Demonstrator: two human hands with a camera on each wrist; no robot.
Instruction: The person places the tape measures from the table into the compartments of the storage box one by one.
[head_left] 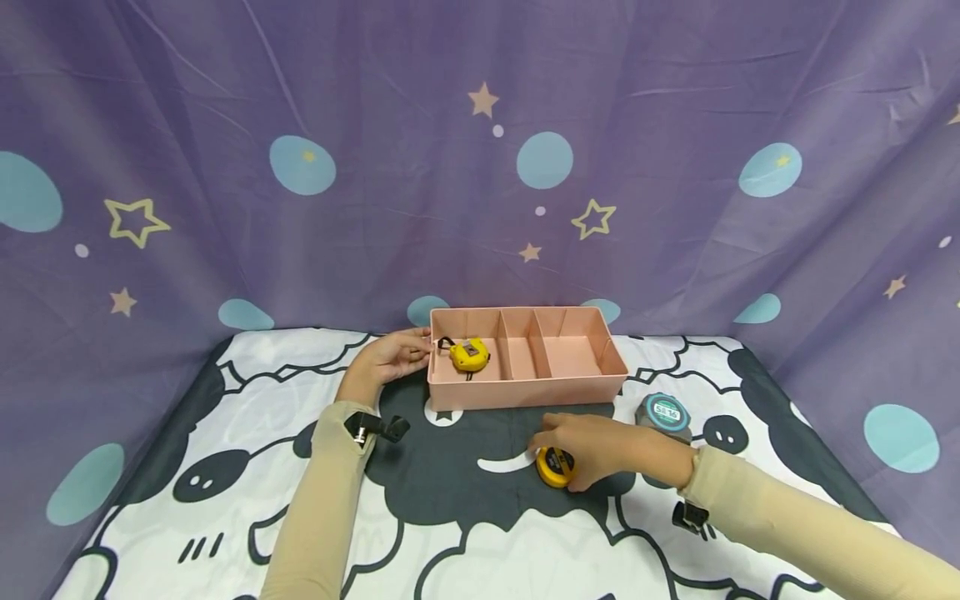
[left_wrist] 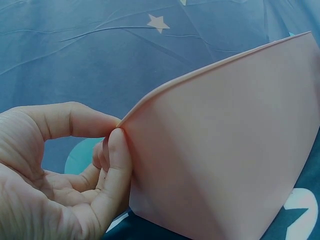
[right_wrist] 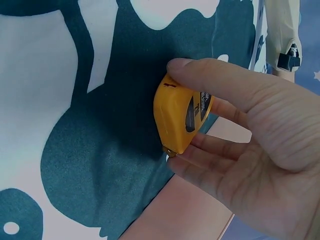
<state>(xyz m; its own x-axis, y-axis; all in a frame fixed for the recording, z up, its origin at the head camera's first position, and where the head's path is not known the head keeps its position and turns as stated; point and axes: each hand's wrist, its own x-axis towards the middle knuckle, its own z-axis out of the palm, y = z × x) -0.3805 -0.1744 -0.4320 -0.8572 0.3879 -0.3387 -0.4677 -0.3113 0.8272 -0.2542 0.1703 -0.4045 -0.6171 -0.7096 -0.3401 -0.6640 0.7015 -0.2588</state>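
Note:
A pink divided storage box (head_left: 525, 393) stands at the back of the cloth. At its left end my left hand (head_left: 393, 354) pinches the edge near a corner; in the left wrist view the thumb and a fingertip meet at the rim (left_wrist: 210, 66). One yellow tape measure (head_left: 469, 355) with a black strap lies in the left compartment. In front of the box, my right hand (head_left: 592, 446) grips a second yellow tape measure (right_wrist: 175, 112) between thumb and fingers, close over the cloth. Right of that hand sits a grey and teal tape measure (head_left: 665, 414), partly hidden by the wrist.
A black, white and grey cartoon cloth (head_left: 517, 542) covers the table. Behind it hangs a purple curtain (head_left: 420, 225) with stars and blue spots, close to the box's back wall. Two dividers (head_left: 542, 346) split the box into three compartments.

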